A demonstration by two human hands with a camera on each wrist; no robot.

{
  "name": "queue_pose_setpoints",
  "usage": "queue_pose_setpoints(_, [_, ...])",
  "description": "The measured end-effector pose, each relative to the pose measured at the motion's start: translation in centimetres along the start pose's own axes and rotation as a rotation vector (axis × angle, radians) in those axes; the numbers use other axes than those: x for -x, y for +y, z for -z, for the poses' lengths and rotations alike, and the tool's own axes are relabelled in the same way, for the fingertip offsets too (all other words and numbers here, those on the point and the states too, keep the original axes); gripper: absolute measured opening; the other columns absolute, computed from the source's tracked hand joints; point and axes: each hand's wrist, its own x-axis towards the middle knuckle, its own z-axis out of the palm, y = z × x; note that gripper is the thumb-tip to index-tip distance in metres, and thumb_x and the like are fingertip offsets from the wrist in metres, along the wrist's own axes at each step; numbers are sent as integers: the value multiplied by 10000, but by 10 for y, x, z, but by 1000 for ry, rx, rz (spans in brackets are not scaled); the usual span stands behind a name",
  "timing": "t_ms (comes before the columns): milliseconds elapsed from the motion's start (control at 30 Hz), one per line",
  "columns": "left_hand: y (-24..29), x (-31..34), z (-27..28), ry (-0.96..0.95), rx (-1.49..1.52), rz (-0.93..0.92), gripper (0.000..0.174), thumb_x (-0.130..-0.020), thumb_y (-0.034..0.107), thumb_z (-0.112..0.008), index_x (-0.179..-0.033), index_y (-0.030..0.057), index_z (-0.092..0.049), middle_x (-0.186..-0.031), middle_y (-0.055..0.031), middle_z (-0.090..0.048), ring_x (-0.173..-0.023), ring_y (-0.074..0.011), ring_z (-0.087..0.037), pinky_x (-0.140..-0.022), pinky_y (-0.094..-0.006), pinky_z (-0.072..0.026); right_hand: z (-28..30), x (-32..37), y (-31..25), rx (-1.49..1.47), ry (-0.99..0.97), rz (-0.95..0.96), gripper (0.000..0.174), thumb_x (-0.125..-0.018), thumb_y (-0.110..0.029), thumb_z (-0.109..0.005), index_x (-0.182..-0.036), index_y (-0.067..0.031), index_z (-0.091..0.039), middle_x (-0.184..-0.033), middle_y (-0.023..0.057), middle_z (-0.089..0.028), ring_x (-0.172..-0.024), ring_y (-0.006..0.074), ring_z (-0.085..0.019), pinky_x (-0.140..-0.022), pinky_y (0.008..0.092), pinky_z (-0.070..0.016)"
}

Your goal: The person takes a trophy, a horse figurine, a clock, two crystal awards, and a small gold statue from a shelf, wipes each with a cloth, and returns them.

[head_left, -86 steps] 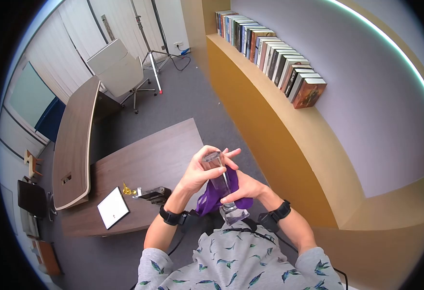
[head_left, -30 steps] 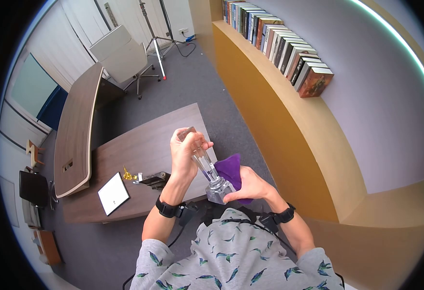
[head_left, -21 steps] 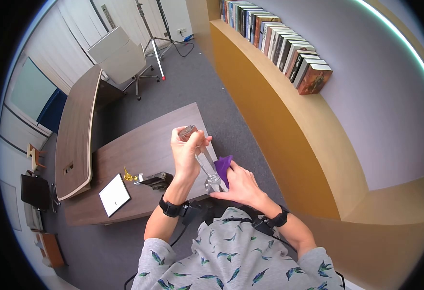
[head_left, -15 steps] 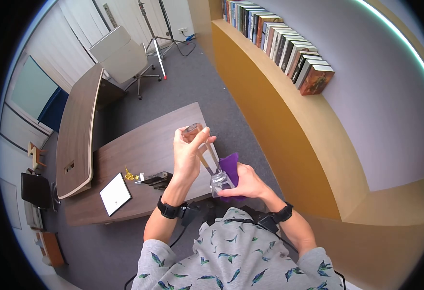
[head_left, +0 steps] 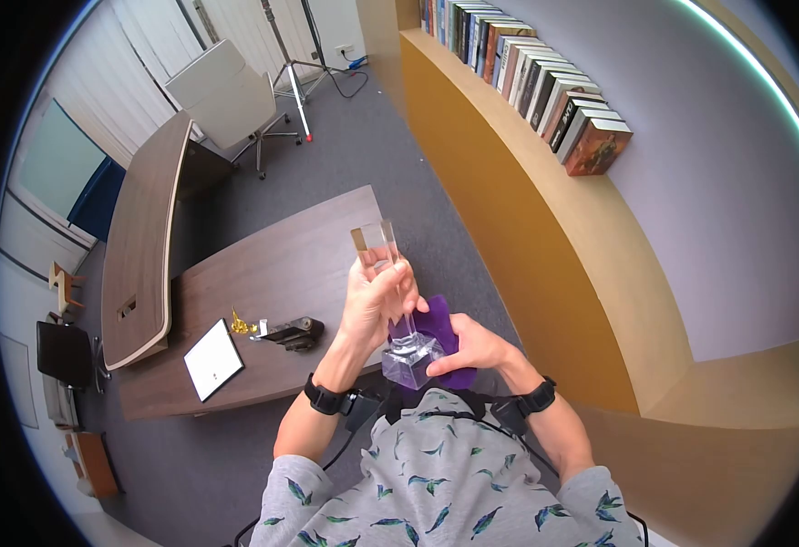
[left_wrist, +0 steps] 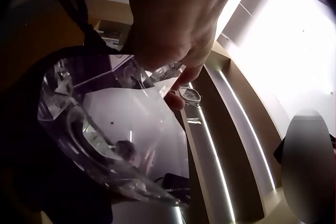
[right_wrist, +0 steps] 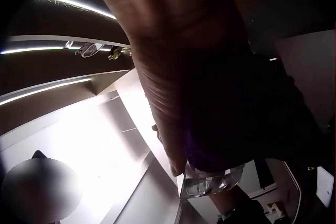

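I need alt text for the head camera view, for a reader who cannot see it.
Seen from above, a person's left hand grips the column of a clear glass trophy while the right hand holds a purple cloth against its base. A wooden desk and a row of books lie beyond.

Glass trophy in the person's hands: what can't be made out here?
Head view: any engraving on the glass trophy is too small to read, and the left hand covers its stem.
Right wrist view: the right hand blocks nearly everything; the purple cloth is only a dark mass.
Left wrist view: the trophy's base is blurred by closeness and glare.
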Motion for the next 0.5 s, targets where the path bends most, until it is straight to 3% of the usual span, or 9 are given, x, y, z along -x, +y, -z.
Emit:
queue_pose_setpoints(33, [1, 2, -5, 0, 0, 4, 215, -865, 110, -589, -1004, 42, -441, -716, -57, -502, -571, -188, -578, -613, -398, -550, 1, 2, -3, 41, 41, 2, 535, -678, -190, -808, -1112, -3, -557, -980, 23, -615, -887, 111, -566, -824, 271, -459])
queue_pose_setpoints(100, [5, 4, -14, 190, -122, -57, 177, -876, 102, -574, -969, 34, -439, -700, -50, -492, -508, -142, -500, -534, -339, -497, 1, 5, -8, 128, 56, 24, 538, -709, -224, -786, -1132, 7, -547, -977, 56, -629, -872, 130, -583, -807, 286, -469])
queue_pose_setpoints(167, [4, 1, -8, 228, -144, -116, 158, -880, 93, -570, -946, 39, -437, -701, -51, -495, -502, -137, -486, -503, -313, -453, -5, 5, -17, 335, 210, 106, 526, -735, -265, -759, -1125, 19, -549, -978, 100, -640, -862, 159, -602, -787, 302, -478])
queue_pose_setpoints(200, [4, 0, -7, 258, -149, -123, 158, -880, 90, -570, -944, 39, -435, -701, -52, -495, -504, -138, -489, -505, -316, -457, -9, 5, -16, 403, 258, 129, 484, -774, -295, -717, -1108, 19, -558, -956, 152, -635, -838, 233, -622, -765, 322, -487])
queue_pose_setpoints(233, [3, -2, -5, 287, -153, -130, 159, -880, 88, -570, -941, 39, -433, -701, -53, -496, -505, -139, -491, -508, -319, -461, -13, 5, -19, 404, 261, 131, 484, -774, -295, -717, -1108, 19, -558, -956, 152, -635, -838, 233, -622, -765, 322, -487])
queue_pose_setpoints(333, [1, -3, -4, 309, -157, -129, 172, -875, 92, -582, -923, 42, -425, -698, -54, -497, -507, -138, -494, -508, -322, -464, -27, 6, -21, 690, 447, 256, 354, -828, -268, -651, -1041, 6, -586, -930, 173, -601, -789, 352, -606, -722, 371, -500])
queue_pose_setpoints(500, [-4, -8, 3, 338, -195, -163, 214, -875, 86, -591, -951, 40, -397, -656, -42, -487, -499, -134, -519, -492, -308, -508, -42, 8, -26, 966, 502, 233, 299, -807, -242, -658, -981, -3, -612, -1015, 153, -587, -816, 318, -610, -710, 374, -508])
